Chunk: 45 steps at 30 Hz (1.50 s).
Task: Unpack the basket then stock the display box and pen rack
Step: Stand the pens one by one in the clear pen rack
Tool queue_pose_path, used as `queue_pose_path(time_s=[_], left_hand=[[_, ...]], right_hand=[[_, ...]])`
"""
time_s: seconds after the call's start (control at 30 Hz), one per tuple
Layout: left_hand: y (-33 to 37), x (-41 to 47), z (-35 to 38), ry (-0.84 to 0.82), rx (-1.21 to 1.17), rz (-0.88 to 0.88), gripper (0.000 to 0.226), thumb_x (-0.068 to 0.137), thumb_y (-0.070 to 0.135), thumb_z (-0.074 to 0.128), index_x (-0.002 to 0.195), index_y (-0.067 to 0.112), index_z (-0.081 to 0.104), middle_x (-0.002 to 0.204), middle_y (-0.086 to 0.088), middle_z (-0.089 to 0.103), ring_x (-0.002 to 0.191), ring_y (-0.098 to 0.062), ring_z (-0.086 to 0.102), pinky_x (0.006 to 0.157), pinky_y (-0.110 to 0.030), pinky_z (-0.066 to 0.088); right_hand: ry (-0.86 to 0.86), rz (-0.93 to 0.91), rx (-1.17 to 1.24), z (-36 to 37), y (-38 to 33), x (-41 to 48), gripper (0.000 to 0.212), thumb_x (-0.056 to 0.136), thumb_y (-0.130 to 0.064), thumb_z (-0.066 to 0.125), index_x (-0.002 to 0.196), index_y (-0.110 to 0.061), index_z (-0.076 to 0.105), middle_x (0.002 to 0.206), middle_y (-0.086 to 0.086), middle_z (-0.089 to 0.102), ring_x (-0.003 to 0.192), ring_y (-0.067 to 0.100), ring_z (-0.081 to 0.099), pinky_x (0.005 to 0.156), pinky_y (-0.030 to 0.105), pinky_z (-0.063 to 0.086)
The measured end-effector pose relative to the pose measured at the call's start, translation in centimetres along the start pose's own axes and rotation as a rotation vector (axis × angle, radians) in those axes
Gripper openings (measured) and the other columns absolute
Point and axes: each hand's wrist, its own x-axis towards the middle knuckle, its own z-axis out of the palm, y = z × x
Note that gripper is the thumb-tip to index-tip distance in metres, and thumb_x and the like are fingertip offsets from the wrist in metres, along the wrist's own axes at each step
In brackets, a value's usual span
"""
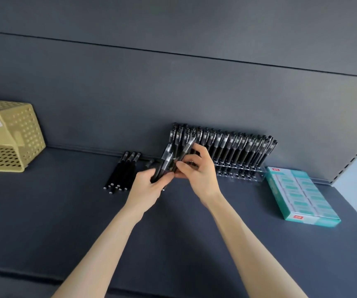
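A khaki basket [25, 127] dotted with holes sits well left of the left hand [149, 187], black pens [120, 175] just beside that hand, and a teal-and-white, red-marked display box [300, 194] right of the right hand [200, 168].

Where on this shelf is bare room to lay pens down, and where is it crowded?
The shelf is bare between the basket and the loose pens, and in front, from the right arm to the box. Crowded: the back, where the left hand and right hand grip the held pens before the rack.
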Motion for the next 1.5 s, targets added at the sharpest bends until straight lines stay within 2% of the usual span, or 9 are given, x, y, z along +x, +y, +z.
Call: queue_pose_path(time_s=[0.13, 0.4, 0.57, 0.7, 0.9, 1.13, 1.3, 1.4, 1.5], left_hand=[[0.3, 0.3, 1.7, -0.062, 0.037, 0.017, 0.037, 0.086, 0.028, 0.067, 0.079, -0.006, 0.054, 0.046, 0.012, 0.038, 0.039, -0.006, 0.031, 0.037, -0.014, 0.024], [-0.3, 1.6, 3.8, -0.026, -0.107, 0.013, 0.037, 0.093, 0.033, 0.054, 0.094, -0.004, 0.052, 0.058, 0.005, 0.030, 0.049, -0.010, 0.024, 0.043, -0.022, 0.020], [-1.1, 2.2, 4.1, 0.021, -0.066, 0.097, 0.033, 0.097, 0.040, 0.045, 0.100, 0.009, 0.056, 0.057, 0.009, 0.036, 0.054, -0.010, 0.034, 0.052, -0.021, 0.043], [-1.9, 1.9, 4.4, 0.006, -0.128, 0.101, 0.037, 0.099, 0.035, 0.044, 0.099, -0.002, 0.045, 0.061, 0.003, 0.024, 0.050, -0.010, 0.022, 0.043, -0.019, 0.024], [-2.0, 2.0, 4.4, 0.031, -0.156, 0.102, 0.034, 0.100, 0.032, 0.042, 0.102, 0.000, 0.052, 0.064, -0.002, 0.023, 0.050, -0.009, 0.022, 0.043, -0.018, 0.023], [-2.0, 2.0, 4.4, 0.011, -0.193, 0.084, 0.031, 0.100, 0.033, 0.042, 0.099, 0.006, 0.056, 0.069, -0.010, 0.028, 0.050, -0.009, 0.025, 0.042, -0.015, 0.026], [-2.0, 2.1, 4.3, -0.015, -0.193, 0.100, 0.041, 0.098, 0.034, 0.045, 0.100, -0.007, 0.047, 0.064, -0.009, 0.025, 0.049, -0.010, 0.022, 0.041, -0.016, 0.023], [-2.0, 2.1, 4.1, -0.032, -0.192, 0.093, 0.044, 0.096, 0.036, 0.049, 0.098, -0.008, 0.047, 0.065, -0.010, 0.026, 0.051, -0.012, 0.022, 0.041, -0.016, 0.023], [-1.9, 2.0, 4.0, -0.085, -0.214, 0.080, 0.046, 0.093, 0.038, 0.054, 0.097, -0.008, 0.050, 0.064, -0.010, 0.028, 0.051, -0.013, 0.023, 0.042, -0.016, 0.024]], right_hand=[[0.048, -0.049, -0.032, -2.6, -0.7, -0.2, 0.050, 0.088, -0.003, 0.061, 0.130, -0.019, 0.039, 0.086, 0.005, 0.062, 0.074, 0.017, 0.067, 0.067, 0.028, 0.057], [0.269, -0.284, -0.236, -5.2, -1.7, 1.6, 0.041, 0.088, -0.008, 0.061, 0.116, -0.033, 0.046, 0.077, -0.006, 0.063, 0.067, 0.019, 0.068, 0.071, 0.033, 0.057], [0.346, -0.410, -0.422, -5.0, -1.8, 3.9, 0.039, 0.091, -0.007, 0.058, 0.123, -0.024, 0.046, 0.077, -0.012, 0.061, 0.070, 0.024, 0.063, 0.066, 0.033, 0.052], [0.357, -0.462, -0.503, -4.4, -1.4, 4.8, 0.037, 0.091, -0.007, 0.057, 0.125, -0.019, 0.047, 0.079, -0.007, 0.061, 0.062, 0.012, 0.054, 0.063, 0.021, 0.045], [0.317, -0.432, -0.588, -4.0, -0.7, 5.6, 0.037, 0.090, -0.009, 0.059, 0.125, -0.020, 0.050, 0.077, -0.015, 0.058, 0.065, 0.003, 0.055, 0.067, 0.011, 0.043], [0.284, -0.445, -0.732, -3.7, 0.4, 5.5, 0.033, 0.088, -0.007, 0.062, 0.120, -0.015, 0.058, 0.079, -0.003, 0.059, 0.068, 0.018, 0.057, 0.072, 0.040, 0.052], [0.253, -0.417, -0.747, -3.7, 0.9, 4.7, 0.032, 0.089, -0.006, 0.060, 0.120, -0.014, 0.058, 0.081, -0.001, 0.062, 0.068, 0.019, 0.058, 0.070, 0.044, 0.053], [0.283, -0.402, -0.734, -3.7, 0.7, 4.1, 0.032, 0.089, -0.009, 0.061, 0.120, -0.016, 0.057, 0.087, -0.003, 0.059, 0.067, 0.014, 0.054, 0.069, 0.038, 0.053], [0.313, -0.387, -0.578, -3.6, 0.3, 3.1, 0.021, 0.088, -0.019, 0.064, 0.108, -0.022, 0.059, 0.078, -0.007, 0.058, 0.064, 0.006, 0.051, 0.064, 0.020, 0.047]])
